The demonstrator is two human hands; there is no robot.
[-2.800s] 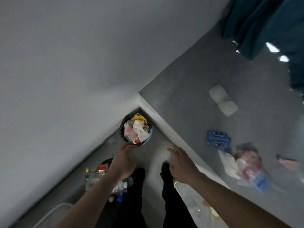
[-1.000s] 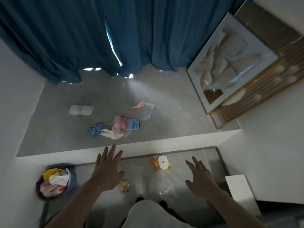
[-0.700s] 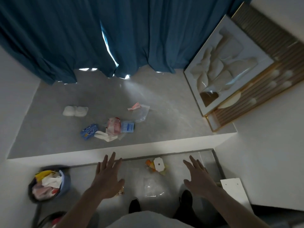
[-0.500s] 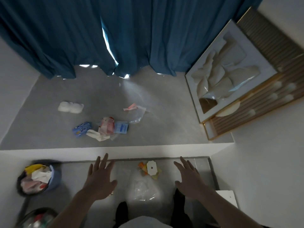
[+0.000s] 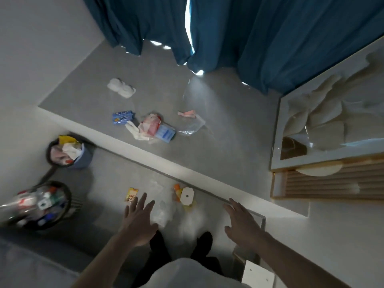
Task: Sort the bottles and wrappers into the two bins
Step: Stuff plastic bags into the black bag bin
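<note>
My left hand (image 5: 139, 220) and my right hand (image 5: 241, 222) are both empty, fingers spread, stretched over the lower floor. Just past my left fingertips lie a small yellow wrapper (image 5: 131, 194) and a clear plastic bag (image 5: 161, 210). An orange and white wrapper (image 5: 185, 196) lies between the hands. At the left, a blue bin (image 5: 83, 159) holds wrappers and a dark bin (image 5: 66, 206) holds bottles. On the raised grey platform lie a blue packet (image 5: 122, 117), a red-and-white wrapper (image 5: 150, 127), a light blue packet (image 5: 165, 133), a clear bag (image 5: 192, 126) and a pink scrap (image 5: 187, 113).
A white step edge (image 5: 145, 154) separates the lower floor from the platform. A white moulded pack (image 5: 121, 90) lies far back. Blue curtains (image 5: 228, 28) hang behind. A framed white panel (image 5: 332, 113) and slatted board (image 5: 324, 181) lean at right. My feet (image 5: 180, 244) stand below.
My view has swung from the bins in the corner to the litter and tilted, so both bins now show at the left. Both hands stay empty and spread, nearer the floor wrappers.
</note>
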